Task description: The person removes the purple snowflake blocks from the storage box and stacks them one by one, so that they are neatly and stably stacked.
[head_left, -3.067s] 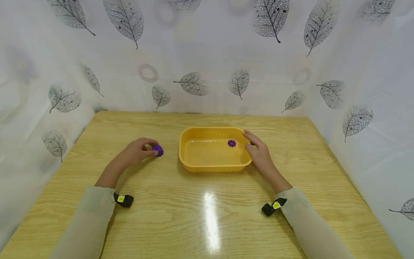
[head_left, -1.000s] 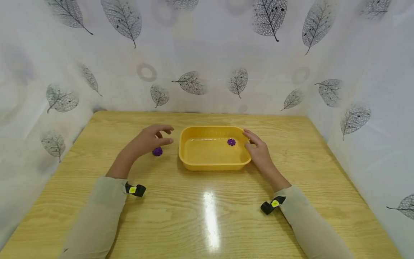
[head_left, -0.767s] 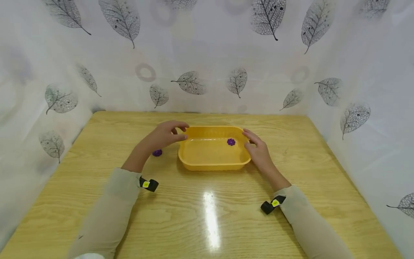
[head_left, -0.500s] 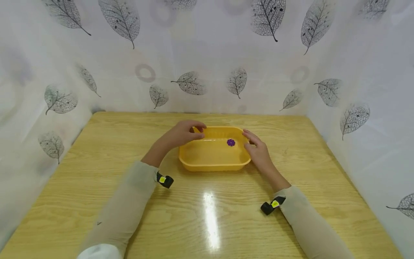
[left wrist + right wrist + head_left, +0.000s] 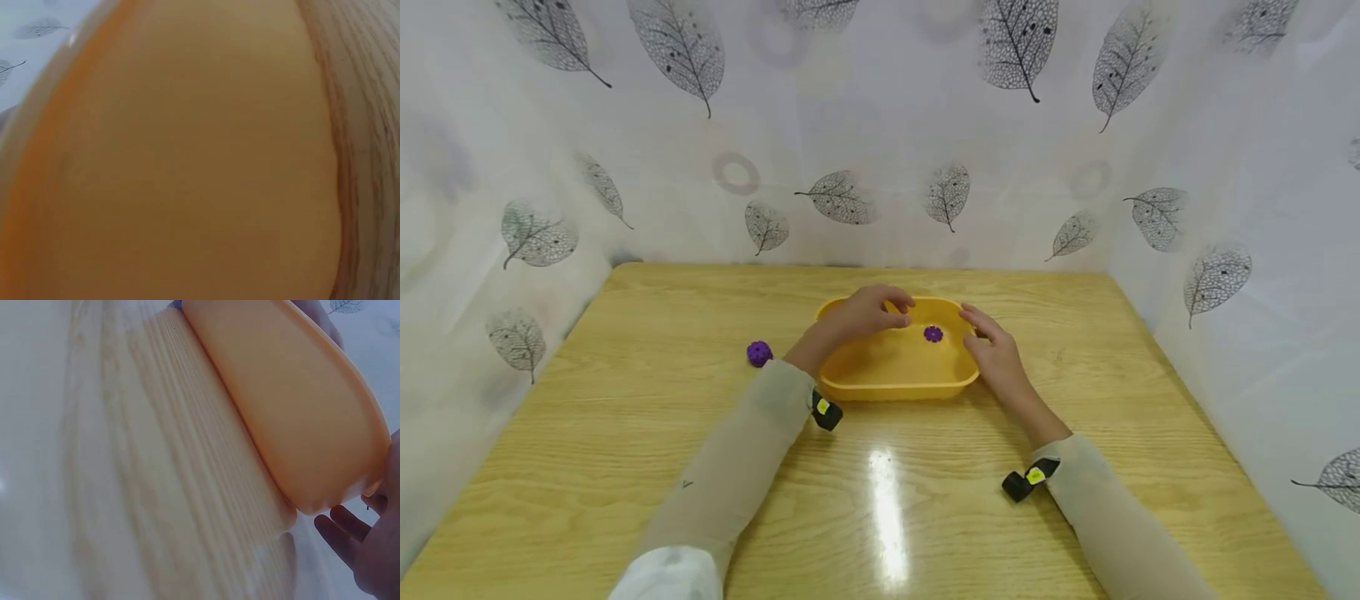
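Observation:
In the head view, my left hand (image 5: 868, 312) reaches over the left part of a yellow plastic basin (image 5: 895, 392). Its thumb and fingers are loosely bent with a gap between them and nothing held. A purple flower-shaped disc (image 5: 933, 334) lies in the basin, just right of those fingertips. At the right end my right hand (image 5: 1000, 358) holds the rim, thumb over the edge. The right wrist view has this hand's fingers (image 5: 350, 537) beside the basin's outer wall (image 5: 294, 425). Left of the basin sits a cluster of purple flower-shaped discs (image 5: 759, 353) on the wooden table.
The wooden table (image 5: 1000, 533) ends at a pale leaf-printed curtain (image 5: 880, 125) at the back and both sides. A black wrist camera (image 5: 827, 411) hangs by the left sleeve, another camera (image 5: 1018, 486) by the right one. The basin's inside (image 5: 200, 150) fills the left wrist view.
My left hand has let go of the purple disc cluster, leaving it on the table, and moved right over the basin toward the single disc. The right hand stays at the rim.

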Demonstrator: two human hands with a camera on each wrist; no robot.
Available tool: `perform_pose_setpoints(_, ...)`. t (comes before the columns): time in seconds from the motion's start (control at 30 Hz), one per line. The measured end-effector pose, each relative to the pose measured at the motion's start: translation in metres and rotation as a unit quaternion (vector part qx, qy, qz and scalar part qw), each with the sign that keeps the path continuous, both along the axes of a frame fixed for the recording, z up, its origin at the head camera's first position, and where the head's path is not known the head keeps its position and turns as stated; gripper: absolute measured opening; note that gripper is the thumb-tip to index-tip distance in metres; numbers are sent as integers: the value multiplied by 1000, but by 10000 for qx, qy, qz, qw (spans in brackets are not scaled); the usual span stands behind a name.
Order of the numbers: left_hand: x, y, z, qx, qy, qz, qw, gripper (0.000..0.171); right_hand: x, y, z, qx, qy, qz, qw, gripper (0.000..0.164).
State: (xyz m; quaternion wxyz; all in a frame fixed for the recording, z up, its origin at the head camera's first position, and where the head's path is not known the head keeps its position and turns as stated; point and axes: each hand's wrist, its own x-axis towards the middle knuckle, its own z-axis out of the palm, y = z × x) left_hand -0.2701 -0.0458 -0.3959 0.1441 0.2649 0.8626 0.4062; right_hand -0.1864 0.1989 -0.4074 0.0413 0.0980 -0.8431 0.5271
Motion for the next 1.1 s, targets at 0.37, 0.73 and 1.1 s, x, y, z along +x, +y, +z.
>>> perform_pose_setpoints(0.37, -4, 18, -13, -117, -339, -51, 9993, 34, -1, -1, 0, -3, 78, 39, 10000, 42)
perform_pose_setpoints(0.73, -4, 28, -29, -1, -924, -664, 9935, 33, -2, 3, 0, 111, 159, 9, 9998, 43)
perform_pose_setpoints(1.1, -4, 32, -17, -848, -232, -841, 9926, 42, -23, 13, -38, 2, 174, -114, 9998, 44)
